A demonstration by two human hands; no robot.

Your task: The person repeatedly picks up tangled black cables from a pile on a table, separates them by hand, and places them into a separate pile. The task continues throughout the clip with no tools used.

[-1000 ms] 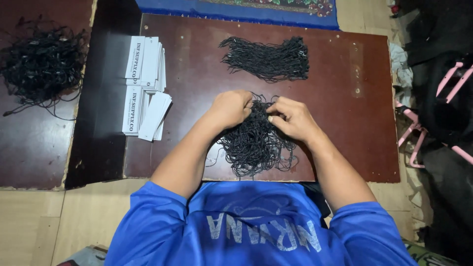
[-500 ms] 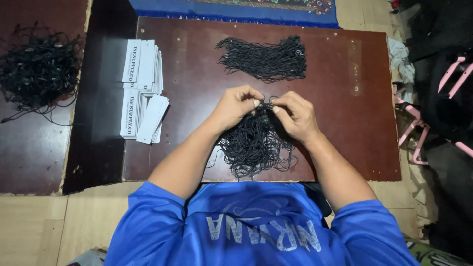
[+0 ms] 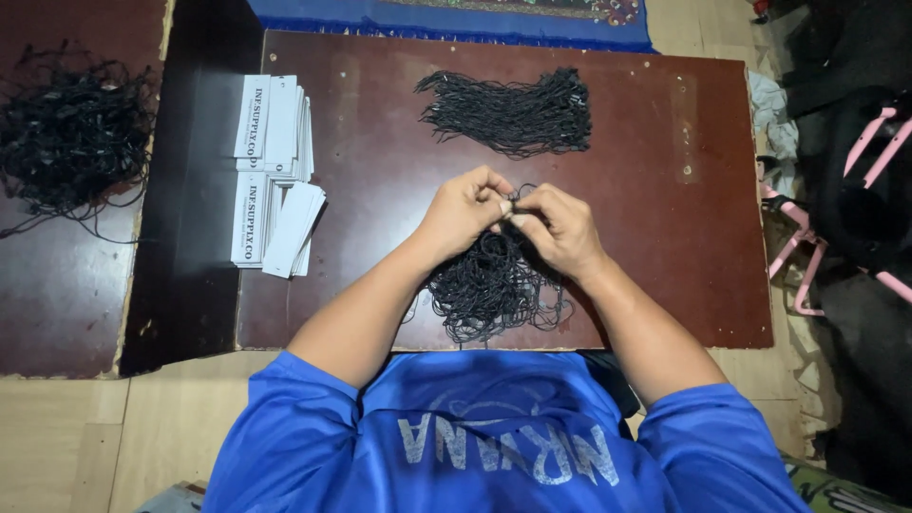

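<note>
L hand + R hand meet over near pile of black cords, fingertips pressed together, pinching small dark bit, prob. single cord; too small to tell for sure. Near pile sits at front edge of brown board, under wrists. Tidier cord bundle at far side, well apart. White tag stacks at L edge. Tangled cord heap on separate surface, far L.

Only labels here: stacks of narrow white paper tags with dark print, fanned out at the brown board's left edge.
</note>
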